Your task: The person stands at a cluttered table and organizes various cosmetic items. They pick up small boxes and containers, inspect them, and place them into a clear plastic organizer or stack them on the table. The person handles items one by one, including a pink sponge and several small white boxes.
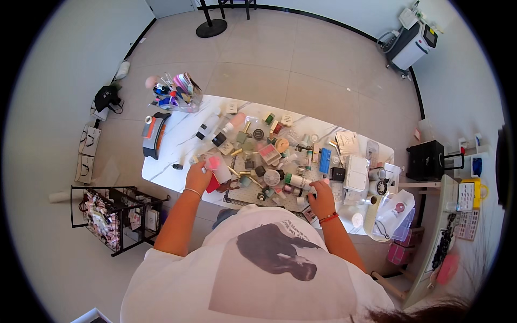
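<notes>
My left hand [198, 177], with a beaded bracelet at the wrist, is at the front left of the cosmetics pile. Its fingers grip the near side of a translucent plastic container [220, 171] with a bright pink patch. Just below that container is a red item [213, 185], partly covered. My right hand [323, 198], wearing a red cord bracelet, reaches over the table's front right part. Its fingertips are beside the end of a white bottle with a green band [298, 181]. Whether they touch it or grip a small dark item underneath is hidden.
The white marble-patterned table [161, 171] holds several bottles, jars and a white case [356, 173]. A clear brush holder [190, 105] stands at its far left corner. A black wire cart [121, 214] is on the left; a black case [425, 160] stands right.
</notes>
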Demonstrator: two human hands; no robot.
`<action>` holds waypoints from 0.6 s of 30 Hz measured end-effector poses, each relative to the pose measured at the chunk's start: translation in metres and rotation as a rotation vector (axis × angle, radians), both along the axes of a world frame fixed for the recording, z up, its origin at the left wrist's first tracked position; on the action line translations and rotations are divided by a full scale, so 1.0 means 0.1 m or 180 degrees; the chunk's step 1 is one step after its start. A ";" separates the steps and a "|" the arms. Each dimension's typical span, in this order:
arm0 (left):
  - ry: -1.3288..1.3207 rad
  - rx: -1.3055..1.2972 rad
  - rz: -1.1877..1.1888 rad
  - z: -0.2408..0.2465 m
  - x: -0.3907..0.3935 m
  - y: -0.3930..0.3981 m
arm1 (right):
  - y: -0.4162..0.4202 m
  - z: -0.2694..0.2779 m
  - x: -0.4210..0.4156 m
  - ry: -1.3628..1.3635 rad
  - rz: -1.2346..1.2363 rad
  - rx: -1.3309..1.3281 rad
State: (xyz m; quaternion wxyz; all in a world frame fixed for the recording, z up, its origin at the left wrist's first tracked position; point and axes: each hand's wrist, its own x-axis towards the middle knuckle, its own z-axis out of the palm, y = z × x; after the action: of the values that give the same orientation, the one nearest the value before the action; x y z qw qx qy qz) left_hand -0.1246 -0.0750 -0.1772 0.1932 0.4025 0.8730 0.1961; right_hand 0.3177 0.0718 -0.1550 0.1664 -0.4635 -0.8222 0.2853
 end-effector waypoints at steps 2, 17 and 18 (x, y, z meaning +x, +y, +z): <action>0.0219 0.0069 -0.0145 0.26 0.24 0.04 | 0.03 0.06 -0.10 0.0017 0.0167 0.0130; -0.0480 0.0266 -0.1813 0.40 1.01 0.17 | 0.17 -0.18 -0.37 -0.0476 0.0449 0.0570; -0.0453 0.0299 -0.1788 0.37 1.00 0.17 | 0.16 -0.16 -0.37 -0.0494 0.0430 0.0541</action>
State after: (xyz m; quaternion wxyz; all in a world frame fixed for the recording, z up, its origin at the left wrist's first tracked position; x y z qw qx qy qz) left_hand -0.0251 -0.0577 -0.1400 0.2819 0.6222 0.7016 0.2028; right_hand 0.2808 0.0880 -0.1714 0.1213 -0.4121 -0.8832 0.1885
